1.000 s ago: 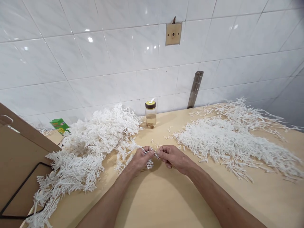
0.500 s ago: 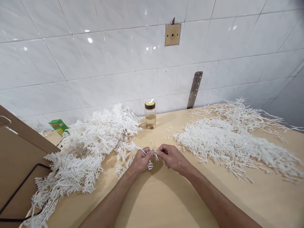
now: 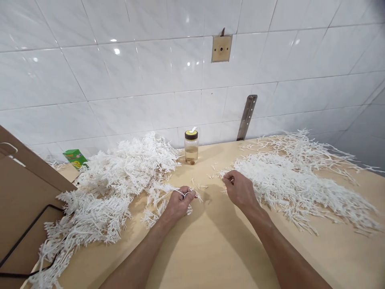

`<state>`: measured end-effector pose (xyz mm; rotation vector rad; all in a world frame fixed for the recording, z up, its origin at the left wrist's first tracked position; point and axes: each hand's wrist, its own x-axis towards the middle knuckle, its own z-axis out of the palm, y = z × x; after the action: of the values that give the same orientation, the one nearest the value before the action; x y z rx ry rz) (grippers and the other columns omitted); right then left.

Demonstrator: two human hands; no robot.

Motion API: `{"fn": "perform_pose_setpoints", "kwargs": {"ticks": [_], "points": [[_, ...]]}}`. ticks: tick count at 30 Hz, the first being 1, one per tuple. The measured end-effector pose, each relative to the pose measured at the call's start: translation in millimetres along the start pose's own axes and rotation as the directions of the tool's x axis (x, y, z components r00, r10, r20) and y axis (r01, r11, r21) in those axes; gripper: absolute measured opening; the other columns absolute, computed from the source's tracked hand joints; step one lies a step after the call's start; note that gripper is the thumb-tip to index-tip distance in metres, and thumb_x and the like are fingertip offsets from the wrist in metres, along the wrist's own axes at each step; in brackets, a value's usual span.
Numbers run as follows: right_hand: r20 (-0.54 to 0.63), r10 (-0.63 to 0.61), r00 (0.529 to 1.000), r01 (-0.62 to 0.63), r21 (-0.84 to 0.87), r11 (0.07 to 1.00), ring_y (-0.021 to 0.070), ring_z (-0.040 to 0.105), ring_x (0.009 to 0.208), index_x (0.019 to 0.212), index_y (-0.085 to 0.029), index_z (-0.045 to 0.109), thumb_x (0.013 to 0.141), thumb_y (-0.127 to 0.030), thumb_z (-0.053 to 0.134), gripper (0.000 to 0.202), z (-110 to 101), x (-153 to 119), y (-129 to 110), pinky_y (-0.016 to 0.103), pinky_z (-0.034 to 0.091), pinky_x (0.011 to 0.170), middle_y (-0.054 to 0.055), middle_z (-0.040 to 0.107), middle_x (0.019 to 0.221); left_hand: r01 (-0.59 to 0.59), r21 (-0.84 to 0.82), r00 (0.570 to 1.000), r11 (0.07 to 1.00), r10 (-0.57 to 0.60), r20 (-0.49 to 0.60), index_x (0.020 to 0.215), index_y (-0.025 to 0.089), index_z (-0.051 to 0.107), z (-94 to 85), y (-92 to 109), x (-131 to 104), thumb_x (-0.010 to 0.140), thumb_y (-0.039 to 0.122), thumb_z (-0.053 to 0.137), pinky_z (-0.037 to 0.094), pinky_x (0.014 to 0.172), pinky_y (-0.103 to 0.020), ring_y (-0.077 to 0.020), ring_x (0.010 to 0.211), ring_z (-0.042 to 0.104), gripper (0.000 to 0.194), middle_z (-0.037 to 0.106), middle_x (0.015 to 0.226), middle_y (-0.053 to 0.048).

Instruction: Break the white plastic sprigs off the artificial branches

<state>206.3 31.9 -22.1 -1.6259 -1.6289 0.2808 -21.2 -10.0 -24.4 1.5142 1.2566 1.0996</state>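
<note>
My left hand (image 3: 179, 202) is closed on a white branched plastic sprig (image 3: 171, 188), whose stem loops over the fingers while short tips poke out past the thumb. Next to that hand, at its left, lies a big tangled heap of similar white sprigs (image 3: 129, 172). My right hand (image 3: 240, 188) is apart from the left one, at the near left edge of a second white pile (image 3: 288, 180). Its thumb and forefinger are pinched together; whatever may be between them is too small to make out. Several loose white pieces (image 3: 198, 185) lie on the table between the hands.
A lidded bottle of pale liquid (image 3: 191, 154) stands beyond my hands. Thinner bare white stems (image 3: 313, 146) lie at the back right. At the left are a cardboard box (image 3: 27, 192), a black wire frame (image 3: 24, 237) and a green packet (image 3: 75, 158). A metal bracket (image 3: 247, 117) leans against the tiled wall.
My right hand has left the sprig and moved right to the edge of the right pile. My left hand keeps its hold in nearly the same place. The view has shifted slightly.
</note>
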Motion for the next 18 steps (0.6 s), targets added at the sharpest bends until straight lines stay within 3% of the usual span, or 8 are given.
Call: {"fn": "perform_pose_setpoints", "kwargs": {"ticks": [3,5,6,8,10,11,18], "points": [[-0.035,-0.005,0.999,0.005,0.026,1.000,0.0192,0.057,0.071,0.093,-0.017,0.063,0.079,-0.027,0.052,0.020,-3.8,0.9,-0.8,0.036,0.043,0.078,0.010,0.066,0.098,0.042,-0.054,0.998,0.998,-0.039,0.042,0.069,0.018,0.055,2.1,2.0,-2.9,0.080,0.058,0.059,0.023,0.050,-0.024,-0.0091,0.050,0.028,0.042,0.034,0.054,0.006],[0.114,-0.013,0.993,-0.003,0.140,0.990,0.0175,0.057,0.067,0.096,-0.018,0.065,0.083,-0.033,0.052,0.024,-0.9,-5.3,-10.4,0.035,0.045,0.074,0.009,0.066,0.096,0.032,-0.065,0.997,0.997,-0.027,0.070,0.070,0.018,0.054,2.9,2.8,-4.6,0.082,0.057,0.058,0.025,0.052,-0.024,-0.0092,0.052,0.030,0.041,0.035,0.057,0.006],[0.240,-0.026,0.970,-0.030,0.228,0.973,0.0163,0.056,0.063,0.095,-0.018,0.066,0.085,-0.038,0.051,0.026,1.8,-9.8,-16.5,0.033,0.046,0.068,0.007,0.066,0.089,0.015,-0.066,0.996,0.998,-0.009,0.085,0.070,0.017,0.054,3.3,2.8,-5.2,0.083,0.056,0.057,0.027,0.054,-0.024,-0.0096,0.054,0.032,0.041,0.037,0.059,0.005],[0.487,-0.099,0.868,-0.111,0.385,0.916,0.0134,0.050,0.053,0.088,-0.019,0.065,0.088,-0.047,0.048,0.032,8.2,-19.2,-28.0,0.028,0.042,0.052,0.002,0.060,0.072,-0.008,-0.070,0.994,0.998,0.015,0.105,0.069,0.017,0.053,4.1,1.7,-5.5,0.083,0.054,0.058,0.030,0.057,-0.024,-0.0103,0.058,0.036,0.040,0.040,0.062,0.004],[0.610,-0.155,0.777,-0.183,0.455,0.871,0.0108,0.043,0.046,0.081,-0.019,0.064,0.087,-0.050,0.049,0.035,14.4,-26.6,-35.0,0.025,0.036,0.042,-0.001,0.053,0.062,-0.008,-0.076,0.994,0.997,0.016,0.104,0.070,0.018,0.052,5.2,-0.4,-4.9,0.083,0.054,0.058,0.031,0.057,-0.024,-0.0106,0.058,0.037,0.039,0.041,0.062,0.004],[0.632,-0.159,0.759,-0.204,0.463,0.863,0.0099,0.041,0.044,0.079,-0.019,0.064,0.086,-0.050,0.051,0.034,16.9,-28.7,-36.3,0.024,0.034,0.041,-0.002,0.051,0.061,-0.005,-0.072,0.995,0.997,0.012,0.095,0.070,0.018,0.052,5.9,-1.6,-4.3,0.083,0.053,0.058,0.030,0.056,-0.024,-0.0105,0.057,0.036,0.038,0.040,0.062,0.004],[0.578,-0.113,0.808,-0.171,0.414,0.894,0.0095,0.044,0.047,0.076,-0.019,0.063,0.082,-0.039,0.056,0.023,17.1,-26.6,-33.7,0.023,0.034,0.043,-0.002,0.054,0.063,-0.025,0.003,0.999,1.000,0.025,0.043,0.064,0.017,0.056,7.1,1.4,-2.6,0.081,0.051,0.059,0.030,0.057,-0.025,-0.0119,0.058,0.038,0.038,0.044,0.060,0.003]]}}
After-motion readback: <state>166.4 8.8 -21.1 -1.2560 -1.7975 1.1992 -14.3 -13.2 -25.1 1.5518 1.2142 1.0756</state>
